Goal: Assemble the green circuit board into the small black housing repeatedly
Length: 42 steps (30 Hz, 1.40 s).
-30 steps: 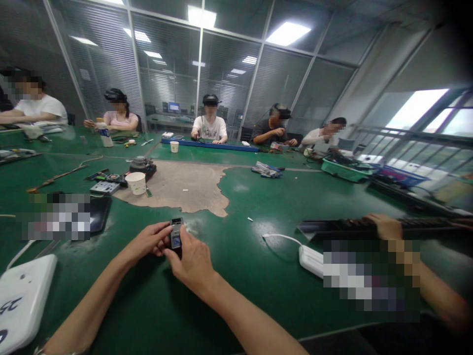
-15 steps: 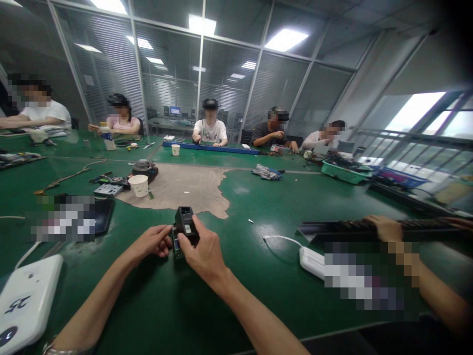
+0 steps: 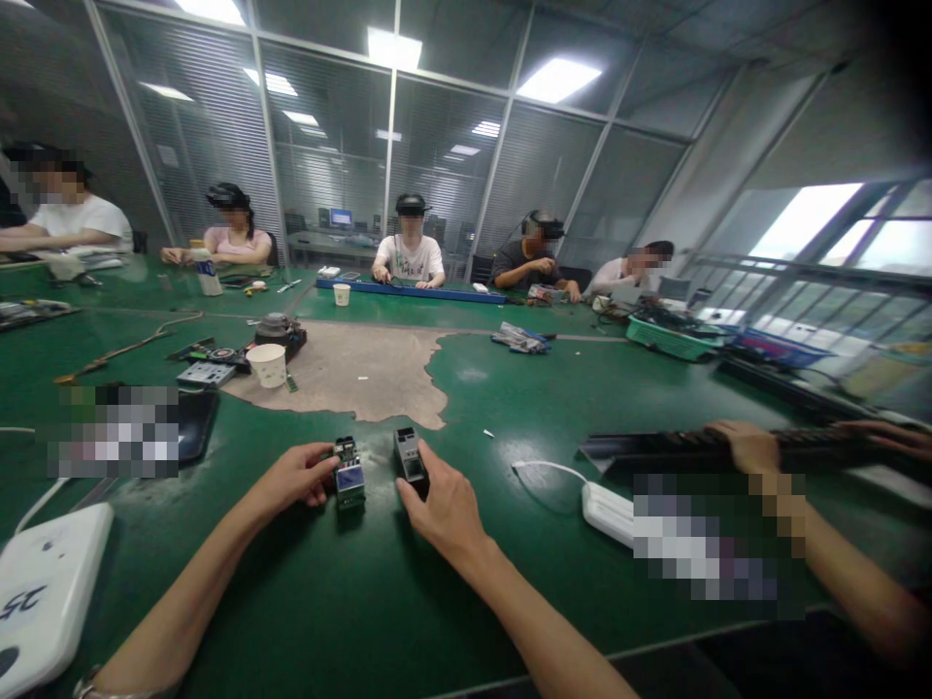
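Between the thumb and fingers of my left hand (image 3: 295, 478) is a small circuit board module (image 3: 350, 483) with a blue-faced block at its near end. My right hand (image 3: 446, 500) grips a small black plastic housing (image 3: 409, 456) with openings in its top. The two parts are apart, with a strip of green tabletop (image 3: 379, 582) between them. Fingertips of my right hand behind the housing are partly hidden.
A paper cup (image 3: 268, 366) and electronic parts (image 3: 208, 374) stand ahead on the left by a worn brown patch (image 3: 364, 374). A white power bank (image 3: 608, 515) with a cable lies at right, near a co-worker's hand (image 3: 747, 449) on a long black bar (image 3: 655, 451). Several people sit across.
The black housing has come off the circuit board module. My right hand has carried it to the right, while my left hand keeps the board near the same spot.
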Available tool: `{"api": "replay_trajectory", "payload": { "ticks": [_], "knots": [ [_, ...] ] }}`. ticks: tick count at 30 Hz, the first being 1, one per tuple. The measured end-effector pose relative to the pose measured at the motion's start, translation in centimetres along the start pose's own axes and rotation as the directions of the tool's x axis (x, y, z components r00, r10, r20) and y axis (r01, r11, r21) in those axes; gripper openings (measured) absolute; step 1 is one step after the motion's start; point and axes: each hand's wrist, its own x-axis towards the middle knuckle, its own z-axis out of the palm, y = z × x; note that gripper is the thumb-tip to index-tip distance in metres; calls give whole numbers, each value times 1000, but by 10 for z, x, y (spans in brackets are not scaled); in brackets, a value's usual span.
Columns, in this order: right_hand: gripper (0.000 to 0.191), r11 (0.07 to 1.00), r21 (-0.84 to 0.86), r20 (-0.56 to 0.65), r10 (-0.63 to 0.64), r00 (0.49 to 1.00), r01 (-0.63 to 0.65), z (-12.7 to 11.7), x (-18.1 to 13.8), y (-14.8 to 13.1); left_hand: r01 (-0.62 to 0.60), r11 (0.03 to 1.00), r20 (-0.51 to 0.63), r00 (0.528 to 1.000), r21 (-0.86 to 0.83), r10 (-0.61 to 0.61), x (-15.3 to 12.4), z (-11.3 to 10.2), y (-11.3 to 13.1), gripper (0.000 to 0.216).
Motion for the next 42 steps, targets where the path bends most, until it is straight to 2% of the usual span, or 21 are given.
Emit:
{"api": "replay_trajectory", "payload": {
  "ticks": [9,13,17,23,28,36,42],
  "knots": [
    [78,1000,20,-4,13,1000,-13,2,-1,2,18,999,-5,1000,39,-17,2,0,-3,68],
    [68,1000,-17,34,27,999,-27,4,-2,4,23,999,6,1000,32,-23,3,-2,-6,67],
    [62,999,15,17,36,999,-36,4,-1,4,21,999,8,1000,43,-21,3,-2,-6,65],
    [56,964,258,-43,-52,998,61,-6,8,-24,11,1000,15,1000,15,-11,1,-2,-1,68],
    [47,935,330,9,-138,990,127,-2,12,-54,2,999,9,1000,-37,-1,4,-3,-6,70],
    [54,970,193,18,-153,988,146,16,19,-67,20,993,22,1000,-117,-17,3,-5,-7,61],
    [54,987,67,78,-153,985,148,23,19,-69,29,976,10,1000,-216,-28,0,-4,-6,60]
  ]
}}
